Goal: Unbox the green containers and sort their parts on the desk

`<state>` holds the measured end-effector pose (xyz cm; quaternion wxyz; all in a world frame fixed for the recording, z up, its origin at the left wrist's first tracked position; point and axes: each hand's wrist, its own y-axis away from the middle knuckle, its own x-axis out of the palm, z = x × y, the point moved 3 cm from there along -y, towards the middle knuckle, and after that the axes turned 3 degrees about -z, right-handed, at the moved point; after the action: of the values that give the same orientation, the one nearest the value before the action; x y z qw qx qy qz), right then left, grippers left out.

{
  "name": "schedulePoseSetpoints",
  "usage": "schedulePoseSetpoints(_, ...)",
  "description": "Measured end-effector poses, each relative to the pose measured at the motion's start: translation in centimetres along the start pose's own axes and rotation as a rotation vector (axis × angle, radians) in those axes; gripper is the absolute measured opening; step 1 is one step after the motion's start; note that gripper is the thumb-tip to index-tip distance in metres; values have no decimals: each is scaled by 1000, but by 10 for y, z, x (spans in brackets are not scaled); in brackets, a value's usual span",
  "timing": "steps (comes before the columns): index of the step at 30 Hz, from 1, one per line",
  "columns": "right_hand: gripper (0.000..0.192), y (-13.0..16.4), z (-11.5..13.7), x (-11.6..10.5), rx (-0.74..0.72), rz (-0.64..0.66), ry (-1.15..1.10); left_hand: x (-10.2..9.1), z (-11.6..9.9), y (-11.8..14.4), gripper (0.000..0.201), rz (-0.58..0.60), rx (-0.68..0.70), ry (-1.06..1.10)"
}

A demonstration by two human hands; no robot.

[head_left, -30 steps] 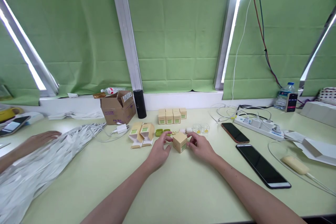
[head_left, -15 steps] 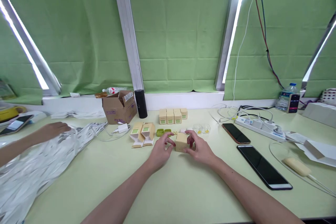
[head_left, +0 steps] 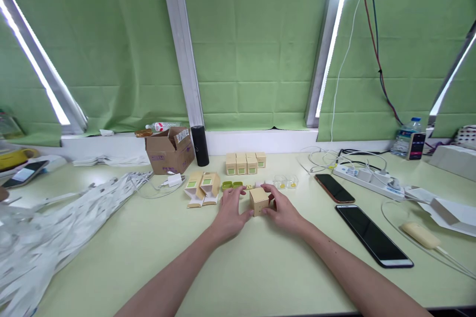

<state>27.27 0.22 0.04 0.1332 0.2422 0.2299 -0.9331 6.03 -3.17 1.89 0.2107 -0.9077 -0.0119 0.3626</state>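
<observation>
Nearest, both hands cradle a small tan box (head_left: 259, 201) on the worktop (head_left: 245, 267): left hand (head_left: 231, 213) at its 9 o'clock, right hand (head_left: 284, 211) at 3, steadying it. Beyond, at 12, four finished boxes (head_left: 245, 163) stand in a row.

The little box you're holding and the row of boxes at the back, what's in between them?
In the head view, a small white piece lies between the little box and the row of boxes, then bare table.

Green blinds (head_left: 253, 44) cover the slanted windows, daylight slipping through bright gaps (head_left: 329, 44) beside grey frames (head_left: 178, 44), above a pale green tabletop (head_left: 260, 267).
</observation>
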Motion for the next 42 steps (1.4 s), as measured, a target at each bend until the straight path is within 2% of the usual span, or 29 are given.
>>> schedulePoseSetpoints(5,64,2,5,1,-31,-1,-90,5,-10,1,62,49,-10,-15)
schedulePoseSetpoints(8,64,3,10,1,-59,10,-144,3,-13,0,54,39,-13,-23)
schedulePoseSetpoints(11,58,3,14,-2,-82,-35,-195,1,-10,-2,51,-10,-23,-29)
schedulePoseSetpoints(13,53,2,18,-5,-86,-96,-225,0,-9,-2,52,-81,30,-39)
schedulePoseSetpoints(16,46,2,28,-9,-128,-187,-219,-3,-13,-2,52,-229,225,-100)
schedulePoseSetpoints(22,50,9,61,-9,-348,-292,-31,-17,-35,7,49,-589,626,-333)
schedulePoseSetpoints(25,54,12,76,-6,-469,-295,115,-21,-42,11,47,-715,712,-454)
schedulePoseSetpoints(28,57,12,86,-4,-552,-298,254,-23,-43,12,48,-773,723,-531)
schedulePoseSetpoints(32,63,10,91,2,-567,-309,346,-23,-43,11,49,-805,729,-597)
schedulePoseSetpoints(36,68,12,85,11,-514,-314,348,-23,-42,11,49,-787,754,-644)
schedulePoseSetpoints(39,71,15,77,14,-481,-310,350,-19,-40,11,48,-717,768,-660)
schedulePoseSetpoints(42,71,17,72,14,-424,-279,346,-14,-38,10,46,-588,738,-668)
